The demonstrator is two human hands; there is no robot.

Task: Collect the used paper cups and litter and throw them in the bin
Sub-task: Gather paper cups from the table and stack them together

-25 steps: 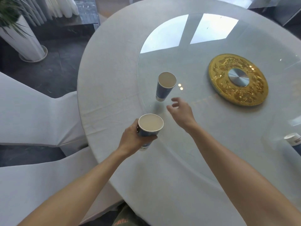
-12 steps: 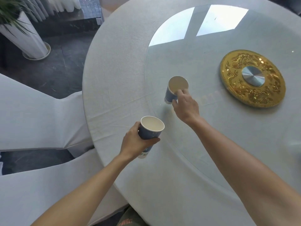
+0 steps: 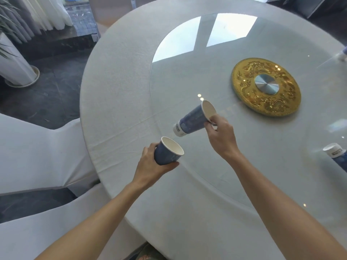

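Observation:
My left hand (image 3: 150,166) grips a blue paper cup (image 3: 168,153) with a white inside, tilted with its mouth up and to the right, above the table's near edge. My right hand (image 3: 220,136) holds a second blue paper cup (image 3: 193,119) by its rim, lifted off the glass and tipped sideways, its white base pointing down-left toward the first cup. The two cups are close but apart. A third blue cup (image 3: 338,156) lies at the right edge of view. Another cup (image 3: 343,54) shows partly at the far right.
The round table (image 3: 116,91) has a white cloth and a glass turntable (image 3: 187,76) with a gold disc (image 3: 265,87) at its centre. White-covered chairs (image 3: 37,152) stand at the left. A white planter (image 3: 16,66) stands on the dark floor at the far left.
My right hand reached the standing cup, gripped its rim, then lifted and tipped it toward the cup in my left hand. My left hand tilted its cup slightly.

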